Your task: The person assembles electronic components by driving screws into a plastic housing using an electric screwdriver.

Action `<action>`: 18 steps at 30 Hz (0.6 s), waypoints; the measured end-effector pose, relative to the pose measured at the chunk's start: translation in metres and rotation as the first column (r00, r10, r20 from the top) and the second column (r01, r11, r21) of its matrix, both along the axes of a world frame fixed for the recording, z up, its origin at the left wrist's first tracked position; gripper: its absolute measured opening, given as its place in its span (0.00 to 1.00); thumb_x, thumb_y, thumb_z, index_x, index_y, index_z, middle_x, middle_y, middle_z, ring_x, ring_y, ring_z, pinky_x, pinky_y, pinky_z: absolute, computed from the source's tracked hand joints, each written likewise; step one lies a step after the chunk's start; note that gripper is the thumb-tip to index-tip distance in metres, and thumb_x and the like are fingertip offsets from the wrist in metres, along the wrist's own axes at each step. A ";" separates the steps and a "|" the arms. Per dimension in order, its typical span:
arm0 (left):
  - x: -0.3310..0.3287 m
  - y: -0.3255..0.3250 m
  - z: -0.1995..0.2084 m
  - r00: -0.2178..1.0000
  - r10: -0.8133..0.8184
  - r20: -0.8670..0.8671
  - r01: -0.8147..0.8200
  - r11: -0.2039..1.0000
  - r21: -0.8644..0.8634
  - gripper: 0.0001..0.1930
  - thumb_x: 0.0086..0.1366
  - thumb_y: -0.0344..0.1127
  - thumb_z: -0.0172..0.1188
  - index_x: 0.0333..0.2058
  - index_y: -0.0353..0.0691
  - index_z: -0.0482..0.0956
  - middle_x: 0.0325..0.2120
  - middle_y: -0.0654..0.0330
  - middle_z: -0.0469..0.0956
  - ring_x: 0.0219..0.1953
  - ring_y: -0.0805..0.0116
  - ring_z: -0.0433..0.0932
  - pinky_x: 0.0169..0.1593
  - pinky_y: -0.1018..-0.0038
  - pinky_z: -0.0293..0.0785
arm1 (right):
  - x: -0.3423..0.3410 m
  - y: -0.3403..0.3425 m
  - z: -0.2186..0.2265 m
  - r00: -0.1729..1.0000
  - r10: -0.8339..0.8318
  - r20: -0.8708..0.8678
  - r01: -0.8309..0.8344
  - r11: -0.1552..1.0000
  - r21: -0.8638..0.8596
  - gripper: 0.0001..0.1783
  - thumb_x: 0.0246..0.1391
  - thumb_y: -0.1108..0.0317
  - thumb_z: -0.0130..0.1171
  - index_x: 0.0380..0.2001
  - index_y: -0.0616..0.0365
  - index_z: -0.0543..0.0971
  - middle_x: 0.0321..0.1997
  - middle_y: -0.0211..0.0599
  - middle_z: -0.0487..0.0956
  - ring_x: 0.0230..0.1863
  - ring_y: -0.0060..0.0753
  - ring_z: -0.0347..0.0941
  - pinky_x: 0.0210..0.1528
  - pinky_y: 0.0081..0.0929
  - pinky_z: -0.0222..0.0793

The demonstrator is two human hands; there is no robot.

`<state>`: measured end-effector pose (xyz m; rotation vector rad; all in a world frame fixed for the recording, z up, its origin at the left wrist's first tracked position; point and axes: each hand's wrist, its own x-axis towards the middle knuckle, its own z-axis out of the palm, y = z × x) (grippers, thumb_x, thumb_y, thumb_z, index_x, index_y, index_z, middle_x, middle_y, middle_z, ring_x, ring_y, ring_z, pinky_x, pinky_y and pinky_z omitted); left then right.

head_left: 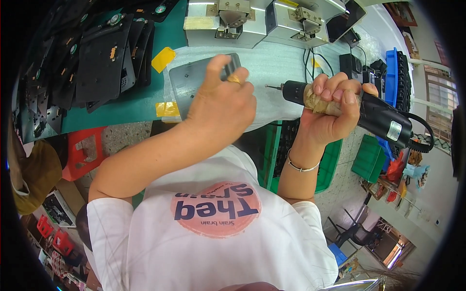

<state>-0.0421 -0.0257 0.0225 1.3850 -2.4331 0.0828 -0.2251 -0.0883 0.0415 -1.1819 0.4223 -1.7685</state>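
Note:
My right hand (pixel 335 104) wraps round a black electric screwdriver (pixel 383 119), its grip bound with tan tape. The thin bit points left, and a small screw appears to sit at its tip. My left hand (pixel 225 104) is curled over the right end of a flat grey panel (pixel 187 80) on the bench. Its fingers close about a dark raised part (pixel 232 67) at the panel's corner; the palm and arm hide much of the panel. A gap separates the screwdriver tip from my left hand.
Several black plates (pixel 99 70) stack at the left on a green mat (pixel 133 109). Two metal-fronted machines (pixel 228 24) stand behind white foam sheeting (pixel 269 65). Yellow tape pieces (pixel 163 59) lie by the panel. Black cables and a blue tray (pixel 391 77) are at the right.

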 end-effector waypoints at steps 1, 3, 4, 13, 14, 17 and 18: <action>-0.002 0.003 0.001 1.000 0.007 0.000 -0.007 1.000 -0.001 0.00 0.48 0.30 0.59 0.22 0.44 0.78 0.24 0.67 0.71 0.42 0.71 0.72 0.60 0.52 0.50 | 0.001 0.000 0.001 1.000 0.000 0.008 0.000 1.000 0.003 0.20 0.53 0.75 0.54 0.50 0.52 0.65 0.22 0.31 0.66 0.23 0.26 0.65 0.26 0.30 0.69; -0.004 0.006 -0.001 0.994 -0.039 0.106 0.045 0.998 -0.053 0.05 0.49 0.29 0.58 0.26 0.44 0.80 0.26 0.67 0.73 0.42 0.70 0.72 0.60 0.52 0.50 | 0.001 0.002 0.002 1.000 0.005 0.013 -0.005 1.000 0.006 0.21 0.53 0.75 0.54 0.50 0.52 0.65 0.23 0.31 0.66 0.23 0.26 0.65 0.26 0.30 0.69; -0.002 0.006 -0.005 0.994 -0.037 0.107 0.043 0.997 -0.057 0.05 0.49 0.29 0.58 0.26 0.44 0.80 0.26 0.67 0.73 0.42 0.70 0.72 0.60 0.52 0.50 | 0.001 0.002 0.002 1.000 0.003 0.020 -0.003 1.000 0.010 0.21 0.53 0.75 0.54 0.50 0.52 0.65 0.23 0.31 0.67 0.23 0.26 0.65 0.27 0.30 0.69; 0.018 0.027 -0.027 0.961 0.154 -0.231 -0.163 0.986 -0.019 0.16 0.51 0.36 0.66 0.42 0.54 0.81 0.34 0.70 0.72 0.43 0.71 0.70 0.56 0.59 0.49 | 0.008 0.004 0.002 0.997 0.064 0.051 -0.064 0.998 0.000 0.20 0.54 0.74 0.53 0.51 0.51 0.65 0.23 0.31 0.66 0.23 0.26 0.63 0.27 0.30 0.68; 0.015 0.031 -0.029 0.958 0.134 -0.254 -0.153 0.987 -0.057 0.17 0.50 0.38 0.67 0.42 0.56 0.81 0.36 0.70 0.72 0.44 0.71 0.70 0.55 0.59 0.49 | 0.010 0.005 0.003 0.997 0.066 0.047 -0.067 0.998 -0.001 0.20 0.54 0.74 0.53 0.51 0.51 0.65 0.23 0.31 0.66 0.23 0.26 0.63 0.27 0.30 0.68; 0.015 0.032 -0.041 0.968 0.120 -0.221 -0.145 0.984 -0.101 0.19 0.48 0.40 0.69 0.42 0.59 0.81 0.39 0.70 0.71 0.45 0.70 0.68 0.55 0.58 0.49 | 0.018 0.003 0.003 0.986 0.161 0.052 -0.161 0.987 0.006 0.21 0.54 0.74 0.53 0.51 0.51 0.65 0.23 0.32 0.66 0.22 0.27 0.62 0.26 0.30 0.67; 0.016 0.032 -0.044 0.980 0.117 -0.163 -0.136 0.984 -0.112 0.19 0.48 0.41 0.69 0.41 0.59 0.81 0.39 0.70 0.71 0.45 0.70 0.68 0.55 0.58 0.49 | 0.020 0.003 0.003 0.986 0.166 0.027 -0.166 0.986 -0.009 0.21 0.53 0.74 0.53 0.51 0.52 0.64 0.23 0.32 0.66 0.22 0.27 0.62 0.25 0.30 0.67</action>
